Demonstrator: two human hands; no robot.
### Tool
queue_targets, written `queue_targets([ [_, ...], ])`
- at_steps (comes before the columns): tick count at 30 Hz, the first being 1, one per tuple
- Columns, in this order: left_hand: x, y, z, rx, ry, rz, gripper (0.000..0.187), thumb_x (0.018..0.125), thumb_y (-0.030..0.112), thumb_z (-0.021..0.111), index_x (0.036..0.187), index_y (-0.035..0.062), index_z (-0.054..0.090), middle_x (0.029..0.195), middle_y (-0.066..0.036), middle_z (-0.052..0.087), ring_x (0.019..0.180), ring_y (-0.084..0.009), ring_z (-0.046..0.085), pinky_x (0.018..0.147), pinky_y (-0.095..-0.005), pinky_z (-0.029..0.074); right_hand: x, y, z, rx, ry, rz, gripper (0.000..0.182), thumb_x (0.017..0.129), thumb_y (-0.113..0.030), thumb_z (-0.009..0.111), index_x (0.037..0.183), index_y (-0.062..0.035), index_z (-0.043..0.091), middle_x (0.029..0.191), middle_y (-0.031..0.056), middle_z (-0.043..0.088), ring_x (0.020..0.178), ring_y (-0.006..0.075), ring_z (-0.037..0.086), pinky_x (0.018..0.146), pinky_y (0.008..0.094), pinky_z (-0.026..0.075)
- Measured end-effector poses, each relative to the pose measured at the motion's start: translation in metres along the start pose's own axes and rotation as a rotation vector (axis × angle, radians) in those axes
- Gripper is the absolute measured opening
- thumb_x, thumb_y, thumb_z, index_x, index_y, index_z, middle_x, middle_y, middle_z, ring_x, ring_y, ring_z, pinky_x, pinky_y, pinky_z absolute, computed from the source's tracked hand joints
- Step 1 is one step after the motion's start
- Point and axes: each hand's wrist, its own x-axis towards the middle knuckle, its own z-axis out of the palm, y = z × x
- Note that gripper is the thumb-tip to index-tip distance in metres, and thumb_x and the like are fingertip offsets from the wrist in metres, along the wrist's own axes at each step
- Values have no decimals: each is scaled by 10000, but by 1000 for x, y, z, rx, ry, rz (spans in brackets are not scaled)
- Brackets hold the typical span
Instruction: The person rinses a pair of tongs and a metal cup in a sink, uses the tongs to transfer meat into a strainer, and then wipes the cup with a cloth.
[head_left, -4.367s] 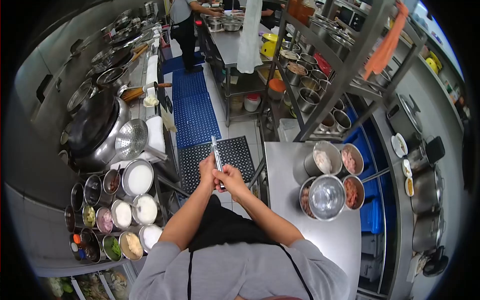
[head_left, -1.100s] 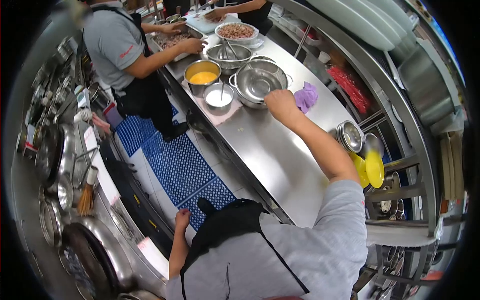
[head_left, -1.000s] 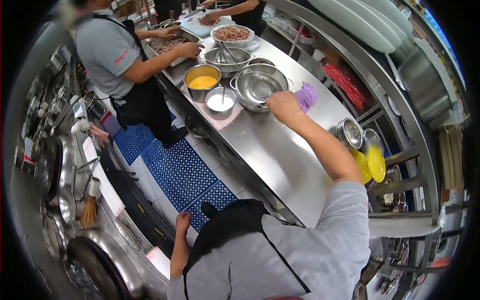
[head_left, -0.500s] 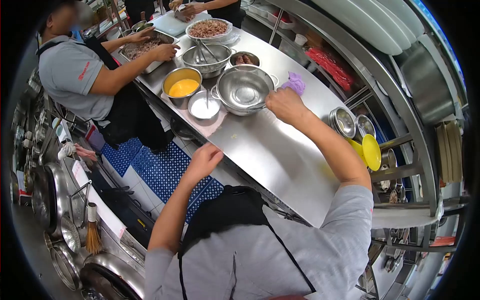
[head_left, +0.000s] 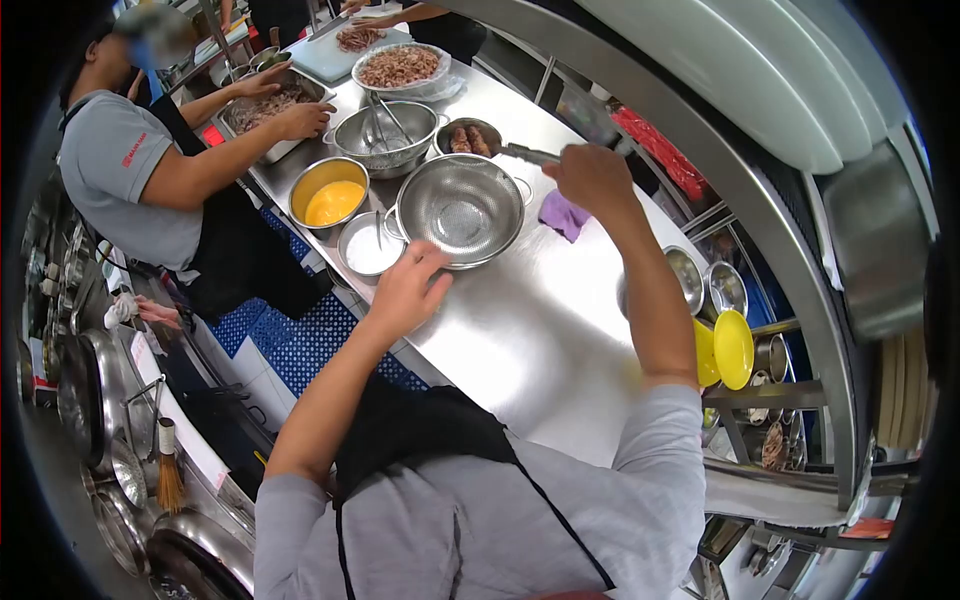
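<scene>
My right hand (head_left: pixel 592 180) is closed around the handle end of a long grey metal utensil (head_left: pixel 530 153), held above the table. Its far end reaches to the rim of a small metal bowl (head_left: pixel 487 127) with reddish-brown meat pieces (head_left: pixel 470 140); what kind of utensil it is I cannot tell. In front of me stands a steel colander (head_left: pixel 455 205) with two loop handles. My left hand (head_left: pixel 408 288), fingers apart and holding nothing, hovers by the colander's near rim. Beside it is a bowl of white powder (head_left: pixel 366 250) with a thin utensil standing in it.
A pot of yellow liquid (head_left: pixel 335 203) and another colander with a whisk (head_left: pixel 378 140) stand further back. A purple cloth (head_left: pixel 565 214) lies right of the colander. A co-worker (head_left: pixel 150 180) handles meat in a tray (head_left: pixel 325 95) at the left. Metal shelving (head_left: pixel 800 240) borders the right.
My right hand has lifted away from the colander's right side, bringing the utensil over toward the meat bowl. My left hand has moved forward from beyond the table edge to the colander's near rim.
</scene>
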Motion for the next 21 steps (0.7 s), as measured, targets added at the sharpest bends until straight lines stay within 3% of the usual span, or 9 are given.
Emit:
queue_targets([
  [4,-51,-20,-33,-345,-354,-284,254,863,165,687,1068,15,683,882,-44,657,675,-87,571,598,-240,456,85,14,68,65,42,58,374,880,-417,651,951,-57,726,953,149,721,901,317,701,773,421,547],
  [6,-89,-36,-46,-473,-391,-511,294,892,190,676,1117,2,671,888,-15,657,679,-60,557,594,-237,454,120,13,92,96,-15,100,413,871,-449,654,991,-57,712,1016,155,711,950,324,688,807,429,540],
  [8,-136,-63,-49,-615,-238,-655,295,913,192,653,1132,-5,667,859,-6,649,664,-73,558,587,-236,451,152,9,113,122,-87,133,481,866,-498,654,1016,-42,687,1089,171,692,1007,339,668,838,451,528],
  [9,-162,-81,-59,-577,-283,-810,332,917,210,666,1186,16,640,914,-36,664,723,-87,577,623,-232,469,166,8,120,107,-65,124,488,861,-504,658,1006,-40,689,1069,168,699,985,333,677,823,447,531],
  [11,-252,-142,-45,-307,-147,-1004,319,881,235,657,1101,4,672,900,-103,688,766,-195,637,672,-320,499,186,7,133,86,-37,102,502,850,-518,667,986,-36,695,1028,160,713,941,321,693,793,438,536],
  [13,-341,-169,-36,96,-65,-1095,338,814,280,644,999,2,697,927,-204,688,865,-352,661,775,-406,511,206,8,137,102,-104,66,523,831,-538,678,827,-14,694,748,115,711,698,251,709,674,391,536],
  [15,-457,-200,-15,201,-120,-1250,345,788,289,651,970,-2,686,913,-223,686,878,-386,655,797,-413,514,212,-6,116,108,-306,141,381,823,-427,689,982,-85,740,869,79,744,796,223,724,730,365,551],
  [18,-537,-157,-6,-282,64,-1783,241,846,232,599,934,15,655,754,-152,665,598,-289,652,488,-413,501,229,-7,135,116,-293,116,431,815,-436,729,771,-9,684,691,77,694,598,196,685,607,342,522],
  [21,-562,-117,-3,-223,-31,-1930,197,881,206,563,947,39,644,712,-109,627,529,-219,614,394,-364,451,230,-13,143,175,-300,172,395,798,-397,755,777,-8,692,654,66,681,597,183,686,590,328,515],
])
